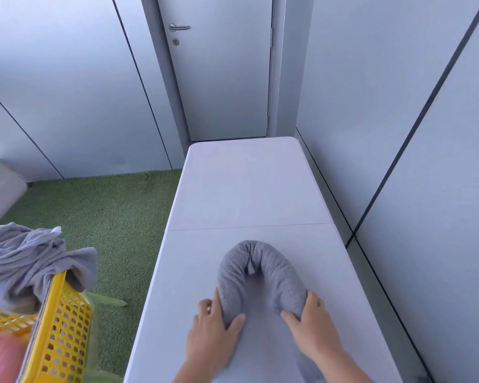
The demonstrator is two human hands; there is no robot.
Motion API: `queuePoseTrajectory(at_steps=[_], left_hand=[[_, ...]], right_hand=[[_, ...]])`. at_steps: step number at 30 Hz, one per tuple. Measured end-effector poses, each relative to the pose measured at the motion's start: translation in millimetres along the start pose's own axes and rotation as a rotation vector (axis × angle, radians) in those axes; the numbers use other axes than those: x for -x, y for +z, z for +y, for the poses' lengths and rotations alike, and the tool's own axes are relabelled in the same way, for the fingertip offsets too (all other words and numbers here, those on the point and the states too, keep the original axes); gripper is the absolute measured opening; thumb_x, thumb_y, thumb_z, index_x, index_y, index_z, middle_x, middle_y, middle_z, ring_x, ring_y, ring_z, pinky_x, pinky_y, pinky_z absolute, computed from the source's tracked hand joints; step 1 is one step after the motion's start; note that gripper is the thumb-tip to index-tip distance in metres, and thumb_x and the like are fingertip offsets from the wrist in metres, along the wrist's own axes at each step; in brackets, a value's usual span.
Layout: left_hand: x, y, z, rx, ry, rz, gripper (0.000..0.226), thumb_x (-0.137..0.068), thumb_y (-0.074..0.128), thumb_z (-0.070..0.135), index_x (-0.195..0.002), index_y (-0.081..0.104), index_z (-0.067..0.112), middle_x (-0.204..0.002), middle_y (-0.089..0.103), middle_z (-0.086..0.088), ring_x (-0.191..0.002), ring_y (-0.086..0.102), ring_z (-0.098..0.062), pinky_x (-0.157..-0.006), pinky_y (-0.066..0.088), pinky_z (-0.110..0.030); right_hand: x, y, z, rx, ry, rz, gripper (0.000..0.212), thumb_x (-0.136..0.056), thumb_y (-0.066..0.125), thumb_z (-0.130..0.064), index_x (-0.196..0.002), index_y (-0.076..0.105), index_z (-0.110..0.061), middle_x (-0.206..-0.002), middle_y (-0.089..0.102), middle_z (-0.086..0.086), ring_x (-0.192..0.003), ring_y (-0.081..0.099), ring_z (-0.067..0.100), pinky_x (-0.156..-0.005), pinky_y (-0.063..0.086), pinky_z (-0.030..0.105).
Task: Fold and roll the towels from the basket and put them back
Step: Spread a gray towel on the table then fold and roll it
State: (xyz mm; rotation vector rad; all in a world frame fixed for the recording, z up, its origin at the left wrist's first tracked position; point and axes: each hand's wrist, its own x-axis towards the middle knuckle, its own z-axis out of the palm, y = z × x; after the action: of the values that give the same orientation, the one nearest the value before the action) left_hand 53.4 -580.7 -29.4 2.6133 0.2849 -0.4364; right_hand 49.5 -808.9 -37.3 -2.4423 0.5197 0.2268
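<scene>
The left hand (212, 331) and right hand (313, 324) reach in from the bottom edge, where both forearms are cut off. Each grips one end of a rolled grey towel (257, 261). The left thumb lies on the inner side of its end and the fingers wrap round the outer side. The right hand's fingers curl over the top of the other end, with the thumb underneath. The roll is bent into an arch whose crown points away from the person. It lies on the near half of a white table (246, 189), just this side of the seam that crosses the top. A grey strip under the right forearm runs off the bottom of the view, and I cannot tell whether it belongs to the same towel.

A yellow basket (61, 327) with perforated walls stands at lower left, apart from the table and cut off by the frame. Loose grey towels (25, 261) are heaped over its rim. A small white tab (56, 230) shows on top of them, too small to read. Pink cloth (0, 357) inside the basket is blurred.

The table's right edge runs close along grey wall panels (398, 134). Its left edge faces open green turf (108, 211). The far half of the table is bare up to its rounded end, which sits just before a grey door (221, 78) with a lever handle (179, 27).
</scene>
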Motion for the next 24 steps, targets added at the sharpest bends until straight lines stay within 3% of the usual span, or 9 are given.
queuePoseTrajectory(at_steps=[3,4,6,8,13,16,20,22,24], left_hand=[[14,14,32,0.581,-0.092,-0.042,0.039,-0.096,0.046,0.06,-0.127,0.056,0.039,-0.13,0.042,0.002,-0.122,0.052,-0.017,-0.109,0.036,-0.036],[18,12,39,0.774,-0.144,-0.078,0.043,-0.092,0.048,0.065,-0.114,0.066,0.033,-0.126,0.051,0.002,-0.117,0.056,-0.013,-0.109,0.038,-0.037],[25,-1,46,0.954,-0.196,-0.198,0.058,-0.089,0.044,0.071,-0.104,0.076,0.026,-0.117,0.068,0.002,-0.107,0.065,-0.016,-0.099,0.052,-0.042],[26,-14,48,0.977,-0.175,-0.317,0.053,-0.101,0.038,0.054,-0.104,0.079,0.02,-0.111,0.074,0.0,-0.095,0.069,-0.021,-0.082,0.059,-0.039],[13,-47,47,0.597,0.079,-0.471,0.029,-0.096,0.05,0.03,-0.102,0.078,0.029,-0.1,0.076,0.009,-0.084,0.066,-0.008,-0.076,0.05,-0.028],[-10,-60,41,0.19,0.364,-0.312,0.023,-0.087,0.063,0.034,-0.107,0.07,0.043,-0.103,0.071,0.019,-0.095,0.061,-0.001,-0.089,0.052,-0.029],[-37,-70,35,-0.399,0.749,-0.112,0.09,-0.067,0.058,0.071,-0.148,0.032,0.042,-0.154,0.029,0.017,-0.143,0.02,-0.01,-0.118,0.024,-0.034],[-36,-67,29,-0.567,0.738,-0.223,0.124,-0.053,0.055,0.09,-0.157,0.01,0.037,-0.165,0.006,0.01,-0.151,0.001,-0.016,-0.122,0.007,-0.041],[-25,-56,20,-0.594,0.678,-0.3,0.142,-0.041,0.043,0.104,-0.157,-0.003,0.037,-0.166,-0.001,0.006,-0.153,-0.004,-0.023,-0.123,0.002,-0.048]], right_hand=[[11,12,-27,-0.208,-0.022,-0.181,0.121,-0.059,0.072,-0.07,-0.151,0.016,-0.015,-0.141,0.043,0.009,-0.128,0.047,0.026,-0.103,0.041,0.039],[14,11,-34,-0.187,-0.048,-0.233,0.136,-0.05,0.072,-0.079,-0.154,0.008,-0.018,-0.144,0.039,0.007,-0.131,0.044,0.024,-0.106,0.039,0.038],[21,6,-42,-0.019,-0.091,-0.26,0.156,-0.035,0.066,-0.092,-0.155,-0.004,-0.02,-0.149,0.03,0.002,-0.134,0.037,0.023,-0.106,0.037,0.041],[27,0,-44,0.206,-0.124,-0.234,0.162,-0.029,0.06,-0.096,-0.154,-0.006,-0.017,-0.15,0.027,-0.001,-0.134,0.034,0.023,-0.102,0.036,0.046],[25,-1,-46,0.571,-0.281,-0.23,0.131,-0.06,0.068,-0.067,-0.154,-0.007,-0.014,-0.143,0.032,0.005,-0.126,0.037,0.027,-0.098,0.038,0.048],[19,-13,-41,0.682,-0.463,-0.299,0.116,-0.07,0.072,-0.046,-0.154,-0.003,-0.018,-0.143,0.033,0.006,-0.126,0.036,0.029,-0.098,0.038,0.049],[2,-37,-28,0.785,-0.729,-0.372,0.107,-0.069,0.074,-0.03,-0.151,0.005,-0.029,-0.142,0.035,0.001,-0.124,0.037,0.027,-0.098,0.036,0.049],[-6,-47,-21,0.809,-0.777,-0.387,0.104,-0.071,0.071,-0.026,-0.151,0.004,-0.033,-0.147,0.031,-0.001,-0.129,0.033,0.026,-0.104,0.032,0.05],[-9,-50,-14,0.775,-0.757,-0.391,0.106,-0.07,0.066,-0.034,-0.151,-0.001,-0.036,-0.154,0.022,-0.001,-0.137,0.024,0.025,-0.112,0.022,0.051]])
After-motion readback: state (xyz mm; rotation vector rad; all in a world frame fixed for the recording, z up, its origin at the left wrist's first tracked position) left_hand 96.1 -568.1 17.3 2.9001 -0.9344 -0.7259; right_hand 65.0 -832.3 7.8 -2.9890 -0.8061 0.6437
